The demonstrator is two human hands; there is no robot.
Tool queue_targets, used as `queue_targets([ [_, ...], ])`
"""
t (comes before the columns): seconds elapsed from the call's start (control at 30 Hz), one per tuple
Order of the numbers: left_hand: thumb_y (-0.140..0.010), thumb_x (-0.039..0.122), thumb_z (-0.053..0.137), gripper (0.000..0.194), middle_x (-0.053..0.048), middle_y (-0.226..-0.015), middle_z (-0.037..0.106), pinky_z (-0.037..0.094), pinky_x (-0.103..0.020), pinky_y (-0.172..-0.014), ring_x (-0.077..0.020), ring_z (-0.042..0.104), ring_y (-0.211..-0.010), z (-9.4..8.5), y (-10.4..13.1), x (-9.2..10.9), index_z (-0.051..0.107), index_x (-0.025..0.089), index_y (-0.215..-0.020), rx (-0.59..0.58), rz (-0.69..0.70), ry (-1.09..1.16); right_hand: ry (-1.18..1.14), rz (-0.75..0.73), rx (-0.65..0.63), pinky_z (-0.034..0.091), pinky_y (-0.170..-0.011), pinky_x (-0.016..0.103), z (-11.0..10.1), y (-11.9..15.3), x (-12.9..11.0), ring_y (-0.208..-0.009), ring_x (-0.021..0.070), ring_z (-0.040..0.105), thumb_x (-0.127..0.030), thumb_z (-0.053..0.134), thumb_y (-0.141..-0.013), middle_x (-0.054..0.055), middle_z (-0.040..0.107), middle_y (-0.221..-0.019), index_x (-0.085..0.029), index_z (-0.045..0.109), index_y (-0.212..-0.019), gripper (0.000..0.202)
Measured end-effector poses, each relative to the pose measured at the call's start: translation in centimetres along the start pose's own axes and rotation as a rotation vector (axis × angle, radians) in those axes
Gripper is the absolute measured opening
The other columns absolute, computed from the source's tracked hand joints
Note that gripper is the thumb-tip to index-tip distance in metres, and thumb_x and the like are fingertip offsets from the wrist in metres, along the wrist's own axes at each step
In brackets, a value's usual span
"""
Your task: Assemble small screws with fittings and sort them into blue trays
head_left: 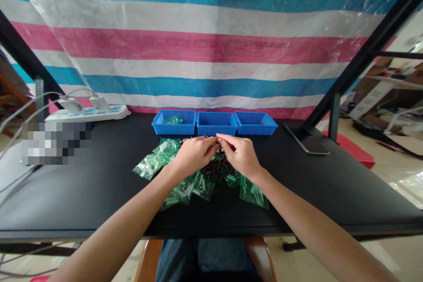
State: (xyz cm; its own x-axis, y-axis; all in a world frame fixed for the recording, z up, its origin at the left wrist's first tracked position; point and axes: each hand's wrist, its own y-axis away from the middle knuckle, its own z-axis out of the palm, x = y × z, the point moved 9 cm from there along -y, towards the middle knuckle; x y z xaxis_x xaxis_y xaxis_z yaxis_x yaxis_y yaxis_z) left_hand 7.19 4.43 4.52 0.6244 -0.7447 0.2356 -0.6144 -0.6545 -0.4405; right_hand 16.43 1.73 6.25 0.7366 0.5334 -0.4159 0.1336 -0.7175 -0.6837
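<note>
My left hand [197,151] and my right hand [240,153] meet over a pile of dark screws [216,170], thumbs and forefingers pinched together. Whatever sits between the fingertips is too small to make out. Left of the pile, green plastic bags [153,161] lie partly under my left forearm. Another green bag with pale slender pieces [254,193] rests by my right wrist. Just behind my fingers stand three blue bins in a row: a left bin [174,128] with some green bags, a middle bin [216,130] and a right bin [257,129], each with a few tiny pieces.
A phone [304,138] lies on the black table [317,189] at the right. At the back left is a white power strip [87,114] with plugs and cables, near a blurred-out object [54,143]. A striped sheet [205,48] hangs behind, between black frame posts.
</note>
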Motion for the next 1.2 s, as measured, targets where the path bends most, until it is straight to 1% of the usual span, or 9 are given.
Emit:
queue_targets([
  [0.2, -0.089, 0.026, 0.041, 0.023, -0.004, -0.072, 0.064, 0.039, -0.023, -0.058, -0.0161, 0.059, -0.067, -0.2, 0.0, 0.1, 0.063, 0.018, -0.086, 0.035, 0.019, 0.052, -0.025, -0.013, -0.002, 0.052, -0.068, 0.028, 0.0, 0.0, -0.2, -0.075, 0.0198, 0.068, -0.025, 0.048, -0.087, 0.007, 0.071, -0.091, -0.018, 0.069, -0.098, 0.025],
  [0.33, -0.089, 0.029, 0.042, 0.027, -0.003, -0.065, 0.062, 0.035, -0.022, -0.055, -0.0144, 0.056, -0.061, -0.6, 0.0, 0.2, 0.064, 0.018, -0.077, 0.051, 0.04, 0.051, -0.054, -0.019, -0.007, 0.051, -0.064, 0.027, -0.3, -0.1, -0.5, -0.073, 0.0187, 0.067, -0.025, 0.049, -0.087, 0.006, 0.072, -0.087, -0.019, 0.07, -0.093, 0.023],
  [0.47, -0.088, 0.031, 0.041, 0.034, -0.003, -0.06, 0.06, 0.031, -0.023, -0.052, -0.0134, 0.054, -0.055, -0.9, 0.0, 0.4, 0.06, 0.017, -0.064, 0.058, 0.042, 0.056, -0.108, -0.015, -0.001, 0.046, -0.057, 0.023, -0.7, -0.3, -0.7, -0.062, 0.0155, 0.064, -0.026, 0.051, -0.086, 0.004, 0.071, -0.077, -0.018, 0.071, -0.083, 0.021],
  [0.63, -0.089, 0.034, 0.038, 0.045, -0.003, -0.052, 0.059, 0.032, -0.024, -0.054, -0.0143, 0.057, -0.054, -0.8, 0.1, 0.2, 0.057, 0.017, -0.053, 0.033, -0.011, 0.083, -0.158, 0.072, 0.019, 0.038, -0.046, 0.022, -1.2, -0.5, 0.2, -0.046, 0.012, 0.053, -0.03, 0.052, -0.084, 0.001, 0.064, -0.058, -0.016, 0.071, -0.077, 0.025],
  [0.73, -0.09, 0.036, 0.038, 0.045, -0.003, -0.055, 0.06, 0.033, -0.023, -0.054, -0.0143, 0.057, -0.056, -1.1, 0.2, 0.2, 0.06, 0.017, -0.056, 0.048, -0.034, 0.084, -0.19, 0.133, 0.064, 0.036, -0.045, 0.022, -1.7, -0.6, 1.0, -0.045, 0.0119, 0.051, -0.033, 0.052, -0.084, 0.001, 0.059, -0.053, -0.014, 0.07, -0.075, 0.028],
  [0.83, -0.086, 0.039, 0.048, 0.028, 0.0, -0.062, 0.062, 0.034, -0.022, -0.054, -0.0128, 0.056, -0.056, -1.6, 0.2, 0.0, 0.063, 0.019, -0.075, 0.101, -0.049, 0.115, -0.151, 0.118, 0.098, 0.035, -0.046, 0.022, -2.0, -0.6, 1.0, -0.046, 0.0114, 0.05, -0.033, 0.051, -0.085, 0.001, 0.059, -0.053, -0.014, 0.069, -0.073, 0.029],
  [0.93, -0.083, 0.035, 0.053, 0.018, 0.002, -0.069, 0.063, 0.036, -0.021, -0.057, -0.0116, 0.056, -0.059, -1.9, 0.2, -0.2, 0.061, 0.02, -0.089, 0.151, -0.063, 0.166, -0.089, 0.069, 0.068, 0.034, -0.047, 0.021, -1.5, -0.5, 0.4, -0.046, 0.0103, 0.049, -0.032, 0.049, -0.086, 0.001, 0.058, -0.054, -0.015, 0.068, -0.071, 0.029],
  [1.07, -0.085, 0.027, 0.048, 0.013, 0.001, -0.073, 0.064, 0.036, -0.021, -0.058, -0.0105, 0.055, -0.059, -2.1, 0.2, -0.1, 0.059, 0.019, -0.087, 0.172, -0.051, 0.16, -0.073, 0.068, 0.004, 0.034, -0.049, 0.021, -0.8, -0.4, 0.1, -0.046, 0.0096, 0.05, -0.033, 0.046, -0.087, 0.0, 0.056, -0.053, -0.015, 0.066, -0.07, 0.031],
  [1.2, -0.088, 0.026, 0.044, 0.018, 0.0, -0.074, 0.063, 0.035, -0.021, -0.058, -0.0105, 0.054, -0.06, -2.2, 0.3, -0.1, 0.059, 0.018, -0.083, 0.156, -0.052, 0.145, -0.098, 0.086, -0.05, 0.036, -0.05, 0.02, -0.4, -0.4, 0.4, -0.046, 0.0098, 0.05, -0.031, 0.05, -0.085, -0.002, 0.055, -0.052, -0.015, 0.064, -0.088, 0.022],
])
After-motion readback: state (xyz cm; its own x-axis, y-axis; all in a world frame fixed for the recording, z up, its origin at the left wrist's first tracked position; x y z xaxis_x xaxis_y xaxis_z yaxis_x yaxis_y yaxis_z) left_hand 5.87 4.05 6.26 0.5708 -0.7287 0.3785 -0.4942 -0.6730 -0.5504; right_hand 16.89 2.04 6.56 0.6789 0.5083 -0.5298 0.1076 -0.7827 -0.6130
